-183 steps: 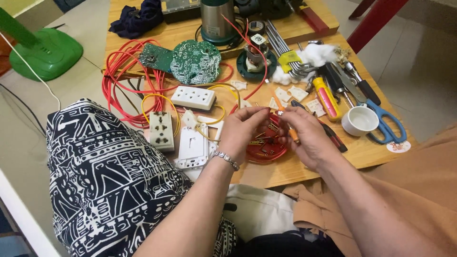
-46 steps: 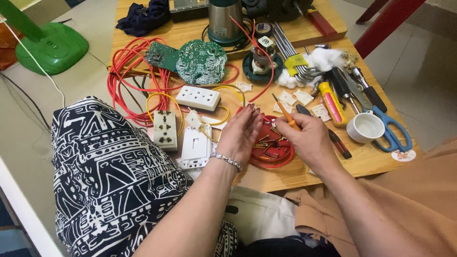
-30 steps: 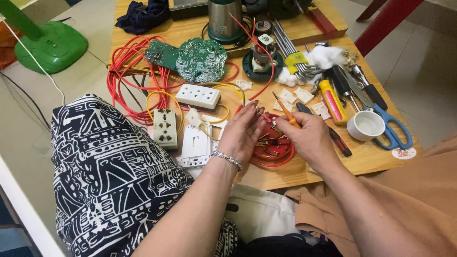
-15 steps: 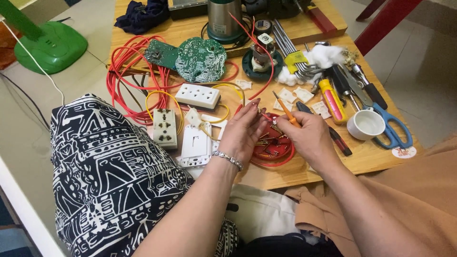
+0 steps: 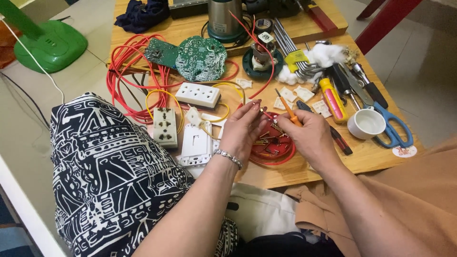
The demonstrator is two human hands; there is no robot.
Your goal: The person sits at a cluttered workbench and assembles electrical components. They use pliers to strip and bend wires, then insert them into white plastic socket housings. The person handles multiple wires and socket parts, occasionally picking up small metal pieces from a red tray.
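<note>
My left hand (image 5: 243, 129) pinches a small metal part on the end of a red wire (image 5: 264, 75) between thumb and fingertips. My right hand (image 5: 308, 134) grips a small orange-handled screwdriver (image 5: 288, 109), its tip pointing at that part. Both hands hover over a red round lid (image 5: 275, 148) holding several small brass screws and contacts. A silver bracelet sits on my left wrist.
On the wooden table (image 5: 371, 153) lie white socket blocks (image 5: 198, 94), a beige socket (image 5: 164, 126), a white switch plate (image 5: 196, 143), green circuit boards (image 5: 201, 57), coiled red wires (image 5: 124, 71), a yellow screwdriver (image 5: 332, 99), a white cup (image 5: 365, 123) and blue scissors (image 5: 395, 127). A green lamp base (image 5: 49, 44) stands on the floor at left.
My hands stay over the red lid. The left fingers have closed a little around the small part and the screwdriver tip has stayed at it.
</note>
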